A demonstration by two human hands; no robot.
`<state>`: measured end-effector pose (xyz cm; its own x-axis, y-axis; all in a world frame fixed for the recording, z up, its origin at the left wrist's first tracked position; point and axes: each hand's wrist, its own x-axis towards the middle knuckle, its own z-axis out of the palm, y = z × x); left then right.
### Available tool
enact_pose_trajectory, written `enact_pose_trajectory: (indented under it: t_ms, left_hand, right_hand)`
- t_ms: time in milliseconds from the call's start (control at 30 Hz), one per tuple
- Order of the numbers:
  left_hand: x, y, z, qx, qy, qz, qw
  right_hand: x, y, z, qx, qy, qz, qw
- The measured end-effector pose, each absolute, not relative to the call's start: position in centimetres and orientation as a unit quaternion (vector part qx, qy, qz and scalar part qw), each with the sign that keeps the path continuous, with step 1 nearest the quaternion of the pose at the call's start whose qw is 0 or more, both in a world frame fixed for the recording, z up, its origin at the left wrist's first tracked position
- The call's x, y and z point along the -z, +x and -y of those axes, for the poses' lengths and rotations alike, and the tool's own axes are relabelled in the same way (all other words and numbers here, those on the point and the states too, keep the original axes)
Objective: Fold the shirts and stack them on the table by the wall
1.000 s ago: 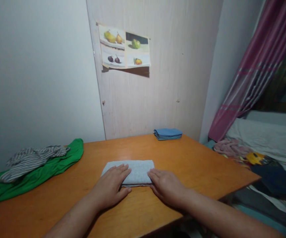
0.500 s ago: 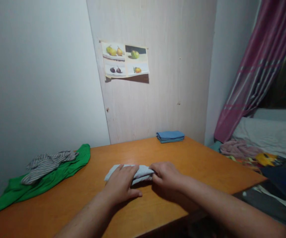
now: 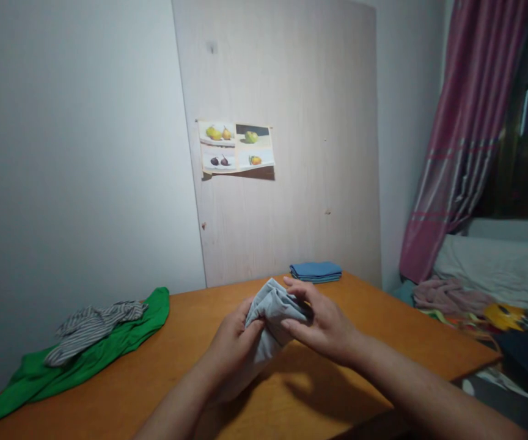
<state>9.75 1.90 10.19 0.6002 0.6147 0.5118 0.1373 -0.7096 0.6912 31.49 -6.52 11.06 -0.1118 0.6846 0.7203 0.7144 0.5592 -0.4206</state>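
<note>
A folded light grey cloth (image 3: 271,311) is lifted off the orange wooden table (image 3: 374,324), held between both hands. My left hand (image 3: 234,342) grips its lower left side with fingers curled round it. Closed on the cloth's right edge, my right hand (image 3: 323,321) has fingers over the top and the thumb below. The cloth's lower part hangs down between my hands.
A folded blue cloth (image 3: 315,271) lies at the table's far edge by the wooden panel (image 3: 282,220). A green garment (image 3: 85,360) with a striped one (image 3: 92,321) on top lies at the left. A bed with clothes (image 3: 475,299) and a curtain (image 3: 465,140) are at the right.
The grey cloth lay flat on the table under my palms; both hands gathered it and raised it off the surface. The camera has tilted upward.
</note>
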Motion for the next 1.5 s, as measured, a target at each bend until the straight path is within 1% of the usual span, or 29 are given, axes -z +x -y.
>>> enact_pose_trajectory:
  t_ms: [133,300,367,567,700,800,867,967,1067,1133,1267,1367,1433,1500]
  left_hand:
    - [-10.8,10.3,-0.8,-0.399,0.817,-0.206,0.363]
    - [-10.8,10.2,-0.3,-0.394,0.812,-0.185,0.388]
    - [-10.8,10.1,-0.1,-0.392,0.813,-0.179,0.392]
    - [-11.3,10.5,0.7,-0.393,0.810,-0.169,0.400]
    - [-11.4,10.7,0.9,-0.393,0.813,-0.152,0.403]
    - [-11.7,10.8,0.9,-0.380,0.817,-0.138,0.411]
    - [-11.9,10.8,0.9,-0.368,0.817,-0.134,0.424]
    - [-12.4,10.8,0.7,-0.338,0.810,-0.121,0.463]
    - [-12.9,10.6,0.6,-0.307,0.807,-0.111,0.492]
    - [-13.0,10.4,0.6,-0.286,0.798,-0.114,0.517]
    - [-11.7,9.3,0.8,-0.208,0.768,-0.131,0.591]
    - [-10.0,8.1,0.7,-0.143,0.750,-0.128,0.634]
    - [-8.8,7.5,0.5,-0.128,0.737,-0.126,0.651]
    - [-7.8,7.0,0.1,-0.153,0.726,-0.131,0.657]
  right_hand:
    - [-12.7,30.9,6.3,0.015,-0.458,0.752,0.474]
    - [-13.6,30.8,6.4,0.011,-0.434,0.745,0.506]
    - [-13.8,30.7,6.6,0.015,-0.434,0.746,0.505]
    - [-14.9,30.4,7.7,0.080,-0.461,0.762,0.447]
    - [-15.6,30.5,8.2,0.135,-0.444,0.784,0.413]
    - [-16.0,30.6,8.3,0.139,-0.450,0.791,0.392]
    - [-16.3,30.6,8.2,0.111,-0.482,0.777,0.391]
    - [-16.9,30.8,7.8,0.032,-0.530,0.740,0.412]
    - [-17.6,31.2,7.4,-0.064,-0.511,0.762,0.394]
    - [-17.9,31.6,7.0,-0.106,-0.491,0.772,0.388]
    - [-17.5,32.9,6.3,-0.151,-0.509,0.716,0.452]
    - [-16.6,34.2,5.8,-0.207,-0.518,0.661,0.502]
    - [-15.8,35.1,5.6,-0.228,-0.523,0.632,0.524]
    - [-14.8,35.8,5.3,-0.244,-0.530,0.606,0.541]
